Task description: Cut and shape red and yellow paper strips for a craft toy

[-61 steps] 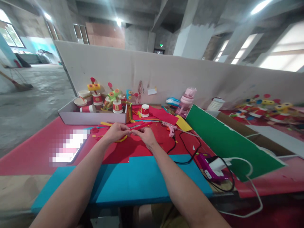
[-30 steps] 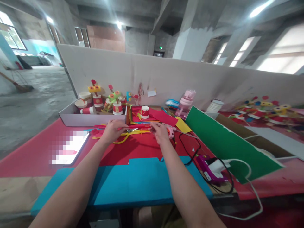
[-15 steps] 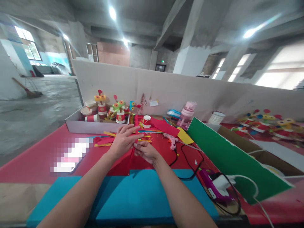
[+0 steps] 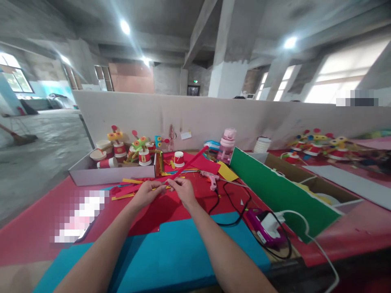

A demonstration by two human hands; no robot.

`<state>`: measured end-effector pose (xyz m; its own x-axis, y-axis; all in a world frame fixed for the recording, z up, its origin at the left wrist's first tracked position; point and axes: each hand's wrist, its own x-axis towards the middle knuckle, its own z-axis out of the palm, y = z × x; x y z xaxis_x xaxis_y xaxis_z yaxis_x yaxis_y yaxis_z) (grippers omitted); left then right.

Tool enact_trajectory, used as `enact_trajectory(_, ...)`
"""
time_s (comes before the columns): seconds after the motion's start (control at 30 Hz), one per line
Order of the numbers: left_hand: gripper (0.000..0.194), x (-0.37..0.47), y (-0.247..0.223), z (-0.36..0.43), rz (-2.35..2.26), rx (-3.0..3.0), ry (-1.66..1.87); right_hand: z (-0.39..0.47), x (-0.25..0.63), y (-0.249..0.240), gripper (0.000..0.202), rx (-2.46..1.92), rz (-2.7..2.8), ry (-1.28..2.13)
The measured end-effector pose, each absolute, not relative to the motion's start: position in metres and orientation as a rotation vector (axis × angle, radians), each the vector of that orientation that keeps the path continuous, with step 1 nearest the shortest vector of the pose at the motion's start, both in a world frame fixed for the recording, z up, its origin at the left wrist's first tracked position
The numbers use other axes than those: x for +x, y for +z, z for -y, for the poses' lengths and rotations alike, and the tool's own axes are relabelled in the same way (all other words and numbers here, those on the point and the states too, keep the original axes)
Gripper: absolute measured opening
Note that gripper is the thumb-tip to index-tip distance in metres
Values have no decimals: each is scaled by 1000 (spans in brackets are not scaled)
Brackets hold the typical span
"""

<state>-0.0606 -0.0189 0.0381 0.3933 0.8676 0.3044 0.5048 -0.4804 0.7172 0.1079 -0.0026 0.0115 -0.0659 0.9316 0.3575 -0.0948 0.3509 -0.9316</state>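
Note:
A long red paper strip [image 4: 192, 162] slants up and to the right from my fingertips. My right hand [image 4: 184, 192] pinches it near its lower end. Close against it, my left hand [image 4: 148, 193] has thumb and fingers pressed together on the same strip. The strip's very end is hidden between the fingers. Beneath and left of my hands lie several yellow strips [image 4: 131, 181] and red paper pieces on the red tabletop. A red and white paper cup [image 4: 179, 159] stands upside down beyond my hands.
A pink glue gun [image 4: 210, 179] lies right of my hands, its black cord trailing to a purple power strip [image 4: 265, 230]. A white box [image 4: 113, 175] holds cup figures. A green-sided box [image 4: 281, 195] stands right. A blue board [image 4: 171, 256] lies in front.
The red strip has swung from near upright to slanting up right. My left fingers, spread before, have closed on it. The view has shifted right.

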Motion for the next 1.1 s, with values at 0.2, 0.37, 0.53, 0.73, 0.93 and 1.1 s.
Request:
enact_trajectory(0.2, 39, -69, 36, 14, -1143, 2070, 883, -6, 121, 15, 30, -837, 1228, 1040)
enact_trajectory(0.37, 38, -71, 34, 12, -1170, 2101, 872, -11, 131, 17, 27, -831, 1125, 1084)
enact_trajectory(0.53, 37, -71, 38, 15, -1155, 2155, 860, -16, 144, 19, 27, -786, 984, 1124)
enact_trajectory(0.73, 35, -72, 40, 16, -1170, 2162, 844, -24, 164, 18, 26, -756, 867, 1114)
enact_trajectory(0.93, 39, -77, 35, 10, -1218, 2232, 768, -29, 177, 21, 26, -720, 813, 1088)
enact_trajectory(1.1, 42, -80, 36, 7, -1229, 2269, 746, -29, 185, 26, 25, -698, 721, 1091)
